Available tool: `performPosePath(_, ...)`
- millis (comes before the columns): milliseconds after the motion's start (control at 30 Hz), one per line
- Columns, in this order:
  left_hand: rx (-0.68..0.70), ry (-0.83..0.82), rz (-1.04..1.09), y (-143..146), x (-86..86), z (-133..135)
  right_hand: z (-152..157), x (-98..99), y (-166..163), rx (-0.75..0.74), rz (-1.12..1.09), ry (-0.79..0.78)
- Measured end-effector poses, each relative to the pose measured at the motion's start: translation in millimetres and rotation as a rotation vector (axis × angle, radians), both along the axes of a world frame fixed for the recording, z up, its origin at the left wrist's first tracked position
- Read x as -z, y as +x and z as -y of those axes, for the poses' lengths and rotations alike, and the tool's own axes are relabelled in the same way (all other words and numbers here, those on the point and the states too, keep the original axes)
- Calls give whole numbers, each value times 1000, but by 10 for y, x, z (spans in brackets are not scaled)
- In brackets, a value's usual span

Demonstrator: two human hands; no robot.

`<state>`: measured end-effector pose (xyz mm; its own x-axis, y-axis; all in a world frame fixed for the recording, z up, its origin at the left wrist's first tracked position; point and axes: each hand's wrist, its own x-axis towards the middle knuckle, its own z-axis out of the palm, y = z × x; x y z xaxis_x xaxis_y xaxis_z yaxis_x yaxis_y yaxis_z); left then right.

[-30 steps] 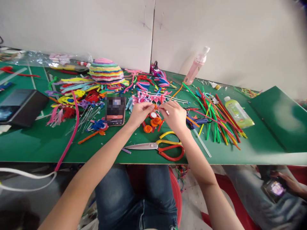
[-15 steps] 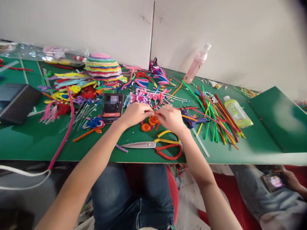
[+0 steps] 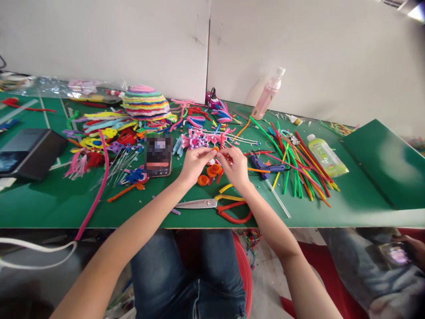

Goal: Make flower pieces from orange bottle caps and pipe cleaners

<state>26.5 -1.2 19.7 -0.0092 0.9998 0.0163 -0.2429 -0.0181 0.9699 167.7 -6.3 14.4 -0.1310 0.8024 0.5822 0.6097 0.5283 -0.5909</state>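
Between the fingertips of both hands is a small orange pipe cleaner [image 3: 215, 149], mostly hidden by the fingers. My left hand [image 3: 196, 165] pinches it from the left, and my right hand [image 3: 235, 165] pinches it from the right. Just below the fingers, orange pipe-cleaner coils [image 3: 214, 170] lie on the green table beside short red pieces. Large scissors [image 3: 202, 203] with yellow and red handles rest near the table's front edge, partly under my right forearm. Pink pipe-cleaner flowers [image 3: 195, 138] lie beyond my hands.
A phone [image 3: 158, 155] lies left of my hands. To the right are a blue glue gun [image 3: 268, 165], loose pipe cleaners [image 3: 295, 173] and a green drink bottle [image 3: 327, 155]. A pink bottle [image 3: 268, 94] and a striped hat [image 3: 146, 104] stand behind. Another person's leg [image 3: 348, 261] shows at lower right.
Both hands stay pinched together on the orange piece, now lifted slightly above the coils, with the fingertips tilted upward. The view has shifted a little.
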Motion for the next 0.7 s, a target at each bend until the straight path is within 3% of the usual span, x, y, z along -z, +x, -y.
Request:
performPosePath(100,-56,-10,7,-6,-4,-16,6,17,-2,-38,116,61)
performPosePath(200,-28,-11,-14,-38,12,-44,15,24,8,-87,237,103)
performPosePath(300,-31,55,-120,-95,12,-84,12,28,32,-47,293,133)
performPosePath(467,71,287,-579,-263,-44,-151,-32,31,90,16,349,118)
performPosePath(600,156,484,-981,-389,-35,-178,-47,25,112,-81,478,124)
performPosePath(700,249,610,-1142,-424,-12,-184,-34,20,99,-137,566,118)
